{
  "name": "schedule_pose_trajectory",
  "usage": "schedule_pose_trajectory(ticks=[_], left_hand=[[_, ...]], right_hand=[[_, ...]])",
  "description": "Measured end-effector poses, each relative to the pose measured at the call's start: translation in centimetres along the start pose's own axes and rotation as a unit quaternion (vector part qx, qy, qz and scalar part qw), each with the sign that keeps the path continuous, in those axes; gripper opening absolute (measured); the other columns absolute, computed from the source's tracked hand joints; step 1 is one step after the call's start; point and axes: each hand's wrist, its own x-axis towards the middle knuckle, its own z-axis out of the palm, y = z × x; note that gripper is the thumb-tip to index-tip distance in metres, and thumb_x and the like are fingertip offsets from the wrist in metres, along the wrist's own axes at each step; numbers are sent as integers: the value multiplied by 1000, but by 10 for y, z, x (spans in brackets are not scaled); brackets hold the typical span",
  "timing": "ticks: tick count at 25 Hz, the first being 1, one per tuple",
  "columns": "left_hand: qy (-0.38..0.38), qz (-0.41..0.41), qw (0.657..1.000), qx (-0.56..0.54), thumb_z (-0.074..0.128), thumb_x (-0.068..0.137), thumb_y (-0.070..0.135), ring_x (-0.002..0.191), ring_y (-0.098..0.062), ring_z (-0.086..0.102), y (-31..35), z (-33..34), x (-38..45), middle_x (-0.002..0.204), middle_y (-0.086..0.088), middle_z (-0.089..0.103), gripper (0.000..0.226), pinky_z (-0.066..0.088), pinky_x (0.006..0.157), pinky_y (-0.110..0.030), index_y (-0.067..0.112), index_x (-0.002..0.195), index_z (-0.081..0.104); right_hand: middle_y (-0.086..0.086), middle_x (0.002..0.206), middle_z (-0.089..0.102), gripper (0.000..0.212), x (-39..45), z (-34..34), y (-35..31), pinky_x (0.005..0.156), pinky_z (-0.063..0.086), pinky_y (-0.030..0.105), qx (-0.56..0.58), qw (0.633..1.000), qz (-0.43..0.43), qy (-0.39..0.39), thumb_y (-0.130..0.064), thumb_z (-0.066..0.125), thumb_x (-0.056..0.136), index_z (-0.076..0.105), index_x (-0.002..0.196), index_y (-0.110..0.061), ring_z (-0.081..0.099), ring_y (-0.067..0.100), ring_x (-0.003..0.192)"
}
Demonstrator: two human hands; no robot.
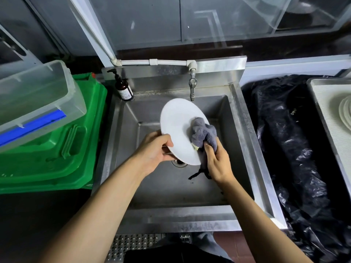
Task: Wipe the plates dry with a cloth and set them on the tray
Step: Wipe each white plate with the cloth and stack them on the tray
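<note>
Head view: left hand (153, 149) pinches round white ceramic plate (180, 130) at its 8 o'clock rim, tilted over steel sink (245, 149). Right hand (218, 162) grips crumpled grey cloth (203, 132) against plate's 4 o'clock edge. Metal tray (322, 103) lies at 3 o'clock, nearer right hand.

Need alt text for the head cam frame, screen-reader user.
Over a steel sink, a left hand holds a tilted white plate by its rim while the right hand presses a grey cloth to it. More plates lie on a tray at far right.
</note>
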Motion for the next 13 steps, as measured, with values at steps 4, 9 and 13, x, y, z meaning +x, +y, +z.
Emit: schedule_pose_trajectory(ticks=[4,9,13], left_hand=[[-26,2,999,18,53,72,-6,69,-28,70,-6,6,-7,77,-10,70,28,60,64,-48,14,65,70],[-42,15,998,39,54,59,2,69,-29,62,-9,22,-14,72,-13,59,23,61,72,-54,19,63,69],[-30,21,999,23,51,58,2,65,-29,62,-6,20,-14,72,-15,60,25,61,66,-50,19,63,69]], right_hand=[[-1,162,40,51,34,-4,-14,122,29,43,-52,999,17,-3,-29,47,107,39,156,-23,35,15,149],[-8,167,27,57,23,27,-49,127,17,28,-27,991,-115,-63,-38,43,105,32,159,-23,19,2,154],[-7,166,28,57,26,29,-50,125,16,21,-77,978,-174,-80,-38,46,106,33,159,-21,18,-2,152]])
